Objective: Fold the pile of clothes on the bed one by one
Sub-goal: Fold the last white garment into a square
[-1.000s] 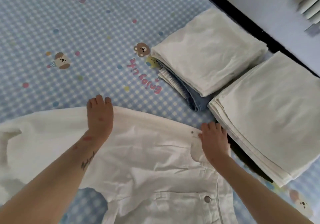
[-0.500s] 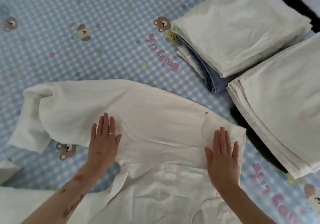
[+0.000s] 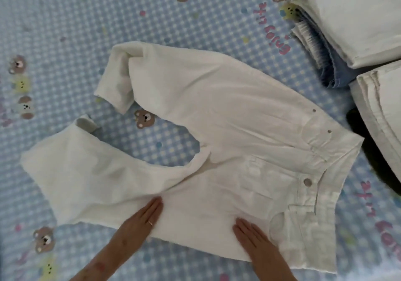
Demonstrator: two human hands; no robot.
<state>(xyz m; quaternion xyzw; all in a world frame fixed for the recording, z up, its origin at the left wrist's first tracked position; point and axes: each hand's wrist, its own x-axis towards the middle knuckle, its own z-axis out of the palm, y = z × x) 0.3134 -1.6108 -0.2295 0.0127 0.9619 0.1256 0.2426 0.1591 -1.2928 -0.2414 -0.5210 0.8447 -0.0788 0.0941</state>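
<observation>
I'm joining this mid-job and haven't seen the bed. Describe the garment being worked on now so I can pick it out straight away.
On the blue checked bedsheet with cartoon bears, look at the middle, left of the two folded stacks at the right edge. The white trousers lie spread flat there, legs splayed leftward, waistband button to the right, left hand and right hand pressing the near leg. Unlike its neighbours, it is unfolded.
</observation>
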